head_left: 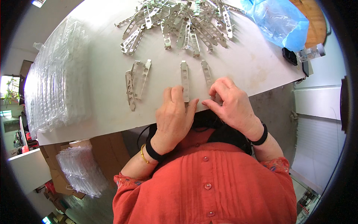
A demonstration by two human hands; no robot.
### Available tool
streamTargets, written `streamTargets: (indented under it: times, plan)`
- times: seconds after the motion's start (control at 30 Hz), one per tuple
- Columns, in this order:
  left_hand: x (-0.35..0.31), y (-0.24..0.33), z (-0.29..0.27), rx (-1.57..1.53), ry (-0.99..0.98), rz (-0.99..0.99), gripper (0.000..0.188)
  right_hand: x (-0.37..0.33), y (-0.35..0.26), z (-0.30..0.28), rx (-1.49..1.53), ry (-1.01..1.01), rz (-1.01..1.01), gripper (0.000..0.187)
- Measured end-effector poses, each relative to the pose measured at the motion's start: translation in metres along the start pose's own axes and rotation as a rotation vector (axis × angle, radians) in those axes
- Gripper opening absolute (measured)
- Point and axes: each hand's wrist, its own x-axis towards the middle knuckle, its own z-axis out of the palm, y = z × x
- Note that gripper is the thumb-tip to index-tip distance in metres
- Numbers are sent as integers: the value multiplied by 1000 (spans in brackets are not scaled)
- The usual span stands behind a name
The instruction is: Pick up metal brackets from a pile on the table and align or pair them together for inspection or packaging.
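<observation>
Near the table's front edge, my left hand (pixel 172 114) has its thumb and fingers closed around the lower end of a slim metal bracket (pixel 184 76) with round holes. To its right, my right hand (pixel 232 103) pinches with thumb and fingertips at the lower end of a second metal bracket (pixel 206 71); the hand partly covers that end. Both brackets lie on the white table, pointing away from me. Off to the left of my left hand, a few loose brackets (pixel 130 89) lie close together.
A large heap of similar brackets (pixel 182 28) covers the far middle of the white table (pixel 104 74). Stacked clear plastic trays (pixel 59 78) stand at the left. A blue plastic bag (pixel 278 22), a black object (pixel 289 56) and a clear bottle (pixel 312 52) are at the far right.
</observation>
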Motion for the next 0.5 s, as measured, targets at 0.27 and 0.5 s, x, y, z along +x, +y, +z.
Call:
streamTargets:
  times: [0.27,0.5]
  plan:
    - [3,-20,6,-10,41,-11,25,0,9,1,-30,77,31,14]
    - [11,-9,-25,-1107,-420,-655,17,-4,13,-10,322,60,259,12]
